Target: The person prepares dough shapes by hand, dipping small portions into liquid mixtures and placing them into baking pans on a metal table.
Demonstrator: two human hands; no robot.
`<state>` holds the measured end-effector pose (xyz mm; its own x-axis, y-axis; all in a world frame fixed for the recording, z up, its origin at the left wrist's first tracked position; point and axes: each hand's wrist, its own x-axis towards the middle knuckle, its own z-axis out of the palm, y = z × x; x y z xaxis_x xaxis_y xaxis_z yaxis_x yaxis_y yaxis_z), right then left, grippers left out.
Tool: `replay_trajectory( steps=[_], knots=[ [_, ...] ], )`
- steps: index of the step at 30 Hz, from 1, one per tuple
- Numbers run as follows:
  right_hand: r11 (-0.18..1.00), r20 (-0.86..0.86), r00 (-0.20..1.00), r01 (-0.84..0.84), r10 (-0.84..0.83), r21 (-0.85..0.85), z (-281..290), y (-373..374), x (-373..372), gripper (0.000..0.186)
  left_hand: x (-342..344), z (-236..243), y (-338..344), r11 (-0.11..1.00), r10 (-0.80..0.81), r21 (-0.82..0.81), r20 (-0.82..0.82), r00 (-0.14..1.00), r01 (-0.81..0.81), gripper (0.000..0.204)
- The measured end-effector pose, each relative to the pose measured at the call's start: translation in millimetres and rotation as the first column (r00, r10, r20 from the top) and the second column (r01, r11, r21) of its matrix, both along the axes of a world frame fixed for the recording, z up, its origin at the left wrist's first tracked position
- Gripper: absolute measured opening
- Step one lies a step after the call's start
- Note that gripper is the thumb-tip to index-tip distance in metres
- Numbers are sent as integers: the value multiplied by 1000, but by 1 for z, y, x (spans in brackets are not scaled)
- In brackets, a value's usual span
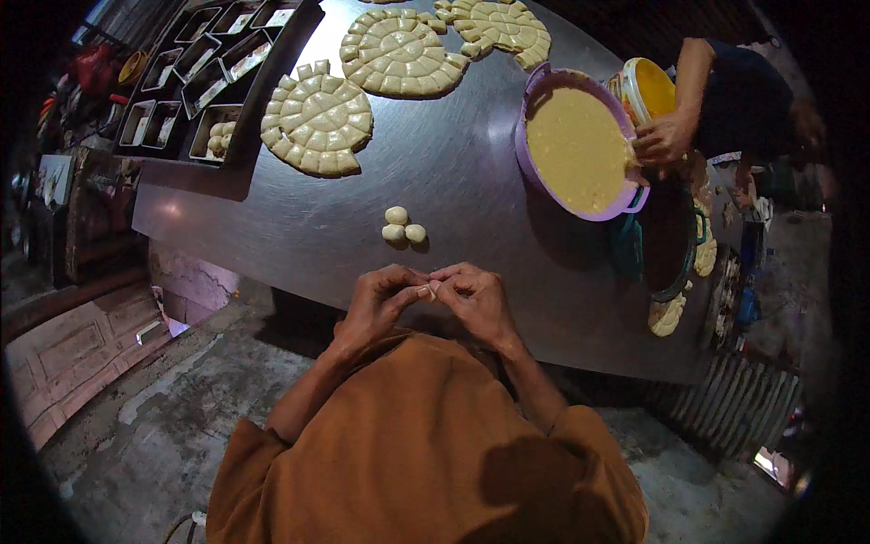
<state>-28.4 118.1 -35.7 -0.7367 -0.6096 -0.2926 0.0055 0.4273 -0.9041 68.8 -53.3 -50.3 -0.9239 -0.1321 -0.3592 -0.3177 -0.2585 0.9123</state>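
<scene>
Close to the near edge of the metal table (308,218), my left hand (379,297) and my right hand (475,301) meet with thumbs and fingertips pinched together. A small pale piece of dough (431,291) shows between the fingertips, mostly covered by them. Just beyond my hands, three small round dough balls (396,216) sit in a tight cluster, touching one another. Farther off, a flat round of dough (317,125) is cut into many small segments. Two more such rounds, a second dough round (399,54) and a third dough round (500,27), lie behind it.
At the right stands a purple basin (523,136) of thick yellow mixture, touched by a co-worker's hand (664,139). Beside it is a yellow-lined bucket (652,88). A dark pan (668,254) is at the table's right side. Metal loaf tins (207,136) fill a dark tray far left.
</scene>
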Motion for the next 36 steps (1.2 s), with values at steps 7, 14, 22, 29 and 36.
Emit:
replay_trajectory(
  steps=[7, 14, 22, 29, 36],
  knots=[
    [978, 322, 943, 136, -79, -158, -21, -3, -5, 14, -4, -2, -3, 964, 99, 252, -28, 995, -89, 60],
    [970, 485, 874, 97, 25, -224, -18, -24, -15, 28, -11, -14, -12, 887, 104, 460, -95, 990, -49, 82],
    [992, -566, 817, -48, 108, 119, -58, -45, -66, 22, -18, -21, -53, 940, 337, 68, -40, 941, -334, 44],
    [986, -724, 671, -131, 162, 100, -102, -57, -60, 30, 1, -50, -74, 928, 371, -19, -21, 928, -371, 23],
    [994, -666, 737, -94, 110, 61, -95, -52, -47, 24, 2, -51, -60, 924, 381, -27, 27, 924, -381, 19]
  ],
)
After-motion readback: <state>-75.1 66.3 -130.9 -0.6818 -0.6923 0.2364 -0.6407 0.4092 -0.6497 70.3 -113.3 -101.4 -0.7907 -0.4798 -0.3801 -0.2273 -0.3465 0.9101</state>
